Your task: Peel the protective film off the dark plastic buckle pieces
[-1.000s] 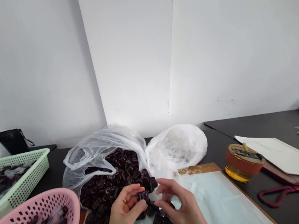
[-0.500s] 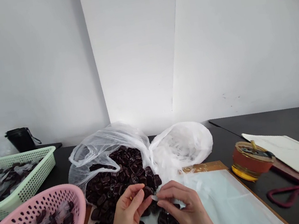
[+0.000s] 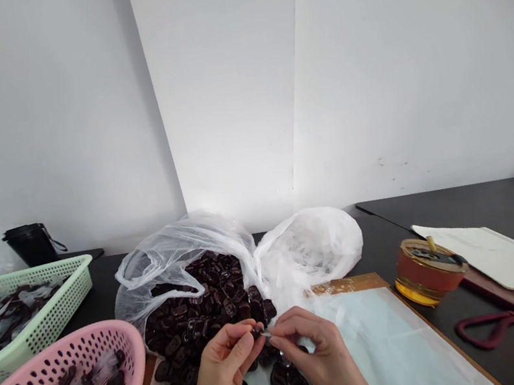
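Observation:
My left hand pinches a small dark piece between thumb and fingers, just in front of a heap of glossy dark brown pieces. Close beside it on the right, my right hand grips a small clear plastic bit that meets the dark piece. The heap spills out of a clear plastic bag. Several loose dark pieces lie under and between my hands on a pale sheet.
A pink basket and a green basket hold wrapped dark pieces at the left. A white bag stands behind. To the right are a tape roll, scissors and a white pad. A black cup stands at the back left.
The dark piece between my hands has turned and now shows less of its face. My hands remain close together, and the view has shifted slightly.

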